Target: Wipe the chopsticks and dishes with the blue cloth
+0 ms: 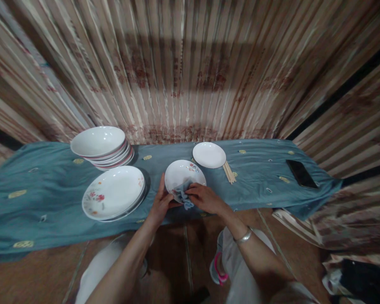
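Note:
Near the front edge of the cloth-covered table, a white plate with a floral pattern [178, 172] is tilted toward me. My left hand [161, 203] grips its left lower rim, thumb on the face and fingers spread along the side and underneath. A crumpled blue-grey cloth [184, 192] is pinched in my right hand [205, 198] and pressed on the plate's lower part. Behind it to the right lies another white plate [209, 154], with several wooden chopsticks [229, 172] beside it, partly hidden under its rim.
On the left stand a stack of white bowls [98, 142] and a stack of floral plates [114, 194]. A black phone [301, 173] lies at the right on the blue-green tablecloth [256, 185]. Striped curtains [183, 76] hang close behind the table.

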Motion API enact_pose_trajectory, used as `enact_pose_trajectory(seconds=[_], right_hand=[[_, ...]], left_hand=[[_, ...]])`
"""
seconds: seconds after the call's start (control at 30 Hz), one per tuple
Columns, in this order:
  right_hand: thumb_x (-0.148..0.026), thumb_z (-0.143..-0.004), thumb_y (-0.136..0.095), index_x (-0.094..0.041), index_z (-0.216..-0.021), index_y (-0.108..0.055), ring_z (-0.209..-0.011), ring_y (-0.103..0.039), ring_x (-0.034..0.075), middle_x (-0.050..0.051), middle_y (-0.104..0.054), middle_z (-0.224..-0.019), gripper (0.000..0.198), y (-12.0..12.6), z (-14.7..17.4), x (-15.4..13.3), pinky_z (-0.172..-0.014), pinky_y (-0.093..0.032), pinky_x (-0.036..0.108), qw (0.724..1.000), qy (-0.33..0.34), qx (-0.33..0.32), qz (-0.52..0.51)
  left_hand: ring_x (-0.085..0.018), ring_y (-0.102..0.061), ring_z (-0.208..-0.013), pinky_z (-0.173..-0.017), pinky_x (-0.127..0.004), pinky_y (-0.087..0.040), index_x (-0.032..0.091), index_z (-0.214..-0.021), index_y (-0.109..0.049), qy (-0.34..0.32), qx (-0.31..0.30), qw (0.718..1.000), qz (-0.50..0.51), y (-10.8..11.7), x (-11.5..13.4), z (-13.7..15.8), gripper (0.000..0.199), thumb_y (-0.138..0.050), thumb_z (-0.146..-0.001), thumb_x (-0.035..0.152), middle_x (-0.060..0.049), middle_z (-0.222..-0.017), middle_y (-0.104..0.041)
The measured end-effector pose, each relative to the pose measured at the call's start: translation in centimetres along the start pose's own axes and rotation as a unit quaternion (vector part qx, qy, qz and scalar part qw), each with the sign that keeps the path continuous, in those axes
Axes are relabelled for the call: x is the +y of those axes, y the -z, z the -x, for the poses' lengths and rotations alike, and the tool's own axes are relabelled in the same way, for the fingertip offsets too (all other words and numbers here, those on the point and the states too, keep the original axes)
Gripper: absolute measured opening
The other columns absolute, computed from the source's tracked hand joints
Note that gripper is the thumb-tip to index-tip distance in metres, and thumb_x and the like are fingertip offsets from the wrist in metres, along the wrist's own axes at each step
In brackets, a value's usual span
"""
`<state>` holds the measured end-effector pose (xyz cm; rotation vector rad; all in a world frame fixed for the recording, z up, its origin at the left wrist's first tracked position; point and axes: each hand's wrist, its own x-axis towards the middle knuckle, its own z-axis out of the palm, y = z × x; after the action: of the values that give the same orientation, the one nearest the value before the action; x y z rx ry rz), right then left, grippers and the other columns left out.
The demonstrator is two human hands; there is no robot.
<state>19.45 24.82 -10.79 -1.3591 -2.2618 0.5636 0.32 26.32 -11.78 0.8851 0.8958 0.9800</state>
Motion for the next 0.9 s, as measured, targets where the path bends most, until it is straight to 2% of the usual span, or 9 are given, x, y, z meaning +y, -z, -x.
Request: enact_pose_trajectory(seconds=[0.23, 0.37, 0.53, 0.67, 0.9], right_hand=[[-0.007, -0.080, -0.054, -0.019, -0.106, -0.068, -0.098, -0.059, 0.016, 0.007, -0.062, -0.108, 0.032, -1.5, -1.4, -0.2, -0.090, -0.047, 0.031, 0.989, 0.042, 0.015, -0.144], [-0.001, -0.077, -0.050, -0.020, -0.108, -0.066, -0.104, -0.056, 0.016, 0.007, -0.060, -0.111, 0.040, -1.8, -2.2, -1.1, -0.094, -0.044, 0.033, 0.981, 0.073, 0.033, -0.175], [-0.004, -0.080, -0.048, -0.018, -0.112, -0.062, -0.114, -0.051, 0.019, 0.010, -0.056, -0.119, 0.038, -1.9, -3.1, -1.9, -0.101, -0.040, 0.036, 0.986, 0.085, 0.071, -0.125], [-0.010, -0.083, -0.046, -0.016, -0.119, -0.057, -0.119, -0.047, 0.020, 0.011, -0.052, -0.126, 0.038, -2.2, -4.0, -1.8, -0.103, -0.038, 0.036, 0.990, 0.063, 0.105, -0.065], [-0.017, -0.087, -0.043, -0.016, -0.122, -0.056, -0.118, -0.047, 0.023, 0.011, -0.053, -0.126, 0.037, -2.6, -5.4, -0.6, -0.105, -0.036, 0.039, 0.987, 0.019, 0.157, 0.002]], left_hand=[[-0.023, -0.064, -0.092, -0.066, -0.035, -0.059, 0.033, -0.148, -0.008, -0.004, 0.000, 1.000, -0.010, -0.5, 0.5, 0.4, 0.098, -0.065, -0.069, 0.021, -0.009, -0.137, -0.050], [-0.022, -0.063, -0.093, -0.065, -0.032, -0.059, 0.034, -0.148, -0.009, -0.005, 0.013, 1.000, -0.017, -0.8, 0.6, 0.5, 0.096, -0.064, -0.070, 0.021, -0.008, -0.138, -0.050], [-0.023, -0.061, -0.101, -0.068, -0.034, -0.059, 0.034, -0.147, -0.012, -0.009, 0.017, 0.999, -0.039, -1.2, 0.8, 0.7, 0.094, -0.065, -0.071, 0.021, -0.006, -0.144, -0.042], [-0.026, -0.056, -0.111, -0.072, -0.036, -0.059, 0.036, -0.147, -0.011, -0.018, 0.007, 0.999, -0.036, -1.4, 0.8, 0.8, 0.095, -0.064, -0.070, 0.019, -0.005, -0.148, -0.035], [-0.026, -0.056, -0.111, -0.074, -0.036, -0.058, 0.034, -0.148, -0.008, -0.018, -0.008, 0.999, -0.030, -1.3, 0.7, 1.1, 0.095, -0.063, -0.072, 0.019, -0.006, -0.148, -0.036]])
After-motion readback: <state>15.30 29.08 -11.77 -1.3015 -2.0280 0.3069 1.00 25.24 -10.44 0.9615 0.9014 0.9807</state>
